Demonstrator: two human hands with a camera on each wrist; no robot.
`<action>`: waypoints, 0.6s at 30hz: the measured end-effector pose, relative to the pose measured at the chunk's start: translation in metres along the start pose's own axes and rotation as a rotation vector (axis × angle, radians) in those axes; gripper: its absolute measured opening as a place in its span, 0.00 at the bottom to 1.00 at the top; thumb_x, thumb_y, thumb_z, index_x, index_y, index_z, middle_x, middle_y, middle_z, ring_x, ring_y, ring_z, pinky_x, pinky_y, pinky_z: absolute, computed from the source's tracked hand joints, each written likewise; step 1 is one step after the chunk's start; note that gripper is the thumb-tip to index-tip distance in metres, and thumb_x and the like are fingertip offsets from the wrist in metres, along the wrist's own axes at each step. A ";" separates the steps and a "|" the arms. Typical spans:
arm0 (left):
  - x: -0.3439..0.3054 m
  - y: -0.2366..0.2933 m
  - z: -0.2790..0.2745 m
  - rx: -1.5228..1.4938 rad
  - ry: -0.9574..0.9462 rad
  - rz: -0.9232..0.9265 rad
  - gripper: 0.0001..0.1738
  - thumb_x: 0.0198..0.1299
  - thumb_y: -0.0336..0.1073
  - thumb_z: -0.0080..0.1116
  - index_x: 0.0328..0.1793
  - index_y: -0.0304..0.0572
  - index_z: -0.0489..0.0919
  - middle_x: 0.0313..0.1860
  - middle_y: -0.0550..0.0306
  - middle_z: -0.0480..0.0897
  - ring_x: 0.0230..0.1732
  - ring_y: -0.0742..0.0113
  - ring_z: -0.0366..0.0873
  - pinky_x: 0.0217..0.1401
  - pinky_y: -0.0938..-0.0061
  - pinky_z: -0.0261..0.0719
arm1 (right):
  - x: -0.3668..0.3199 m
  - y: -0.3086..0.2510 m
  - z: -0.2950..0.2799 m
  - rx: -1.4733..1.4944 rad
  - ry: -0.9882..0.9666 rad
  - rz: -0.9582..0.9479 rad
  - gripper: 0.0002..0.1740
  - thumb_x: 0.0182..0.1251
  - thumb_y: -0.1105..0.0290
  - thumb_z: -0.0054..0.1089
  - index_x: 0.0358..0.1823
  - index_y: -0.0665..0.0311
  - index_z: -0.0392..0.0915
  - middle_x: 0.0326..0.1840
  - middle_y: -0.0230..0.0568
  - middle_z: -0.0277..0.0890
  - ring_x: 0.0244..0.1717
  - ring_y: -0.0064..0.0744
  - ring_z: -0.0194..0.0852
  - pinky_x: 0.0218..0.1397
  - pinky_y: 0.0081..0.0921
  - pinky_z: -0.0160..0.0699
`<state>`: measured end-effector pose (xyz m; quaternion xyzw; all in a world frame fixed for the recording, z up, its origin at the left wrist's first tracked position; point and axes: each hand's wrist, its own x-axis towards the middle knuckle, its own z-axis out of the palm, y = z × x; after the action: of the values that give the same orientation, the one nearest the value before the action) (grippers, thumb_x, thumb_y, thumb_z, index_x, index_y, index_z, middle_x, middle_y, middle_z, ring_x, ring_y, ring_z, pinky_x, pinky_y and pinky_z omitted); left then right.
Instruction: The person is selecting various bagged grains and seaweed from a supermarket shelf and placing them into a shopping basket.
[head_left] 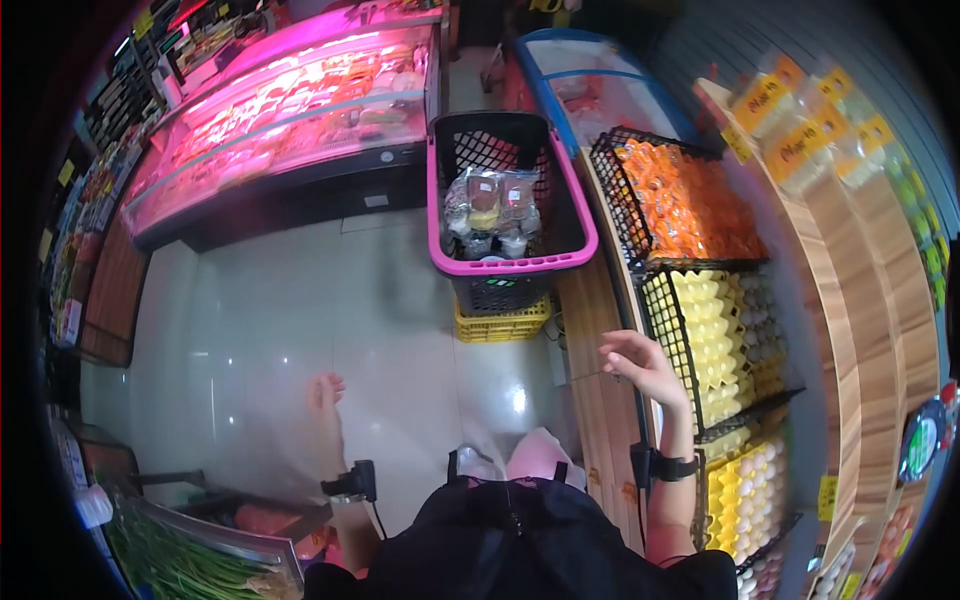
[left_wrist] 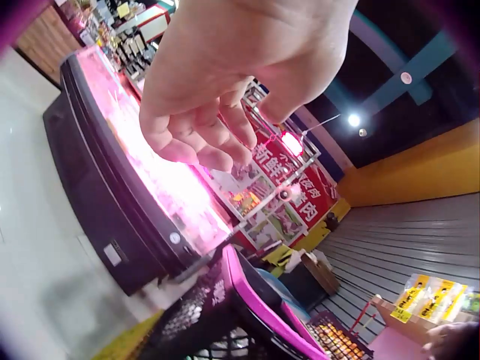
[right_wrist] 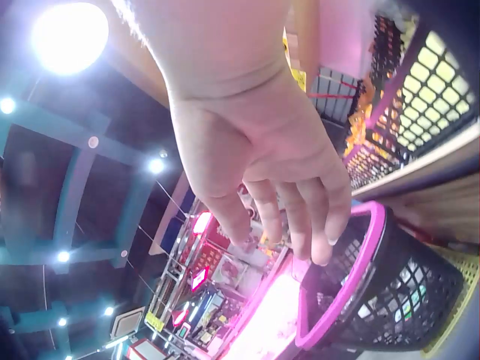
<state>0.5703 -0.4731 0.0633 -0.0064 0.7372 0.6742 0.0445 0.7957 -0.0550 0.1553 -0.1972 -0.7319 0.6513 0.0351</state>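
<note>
My left hand (head_left: 326, 392) hangs over the tiled floor with nothing in it, its fingers loosely bent in the left wrist view. On the other side, my right hand (head_left: 645, 370) is also bare, fingers relaxed, beside the yellow egg trays (head_left: 708, 340). Ahead of both hands stands a black shopping basket (head_left: 572, 215) with a pink rim, apart from them in the head view. Inside it lie several clear packs of food (head_left: 485, 195) and small tubs. Beneath the basket is a yellow plastic crate (head_left: 503, 325).
A pink-lit meat counter (head_left: 290, 110) runs along the far left. A blue-edged freezer (head_left: 600, 85) stands beyond the basket. Along the right are black crates of orange-wrapped goods (head_left: 690, 200) and eggs (head_left: 760, 480), with wooden shelves (head_left: 850, 300) behind. Green vegetables (head_left: 180, 550) lie at lower left.
</note>
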 end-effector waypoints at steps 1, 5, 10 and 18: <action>0.007 -0.005 0.015 0.013 -0.037 -0.015 0.14 0.69 0.42 0.46 0.45 0.38 0.75 0.39 0.58 0.78 0.41 0.71 0.75 0.46 0.78 0.71 | 0.015 0.005 0.005 0.030 -0.026 0.003 0.19 0.65 0.72 0.58 0.57 0.66 0.70 0.44 0.34 0.75 0.41 0.21 0.75 0.47 0.21 0.76; 0.042 -0.019 0.086 0.001 -0.226 -0.018 0.14 0.69 0.41 0.46 0.44 0.38 0.75 0.36 0.59 0.79 0.38 0.74 0.75 0.44 0.78 0.72 | 0.067 0.011 0.001 0.060 -0.119 0.053 0.18 0.67 0.71 0.56 0.57 0.66 0.69 0.45 0.33 0.76 0.41 0.21 0.75 0.47 0.21 0.75; 0.090 0.000 0.175 -0.025 -0.352 0.015 0.11 0.69 0.37 0.46 0.46 0.38 0.75 0.38 0.59 0.79 0.39 0.75 0.75 0.45 0.79 0.72 | 0.161 0.037 -0.029 0.091 -0.087 0.045 0.18 0.67 0.68 0.57 0.55 0.66 0.70 0.43 0.33 0.77 0.41 0.21 0.75 0.49 0.21 0.75; 0.196 0.037 0.301 -0.098 -0.543 0.035 0.08 0.66 0.30 0.51 0.48 0.37 0.74 0.37 0.62 0.77 0.39 0.76 0.73 0.46 0.79 0.73 | 0.322 0.022 -0.063 0.387 -0.064 0.077 0.15 0.68 0.66 0.55 0.52 0.64 0.72 0.42 0.38 0.79 0.36 0.22 0.79 0.37 0.17 0.75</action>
<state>0.3896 -0.1604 0.0589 0.1852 0.6648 0.6867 0.2285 0.5247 0.1135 0.0769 -0.1938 -0.5858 0.7866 0.0240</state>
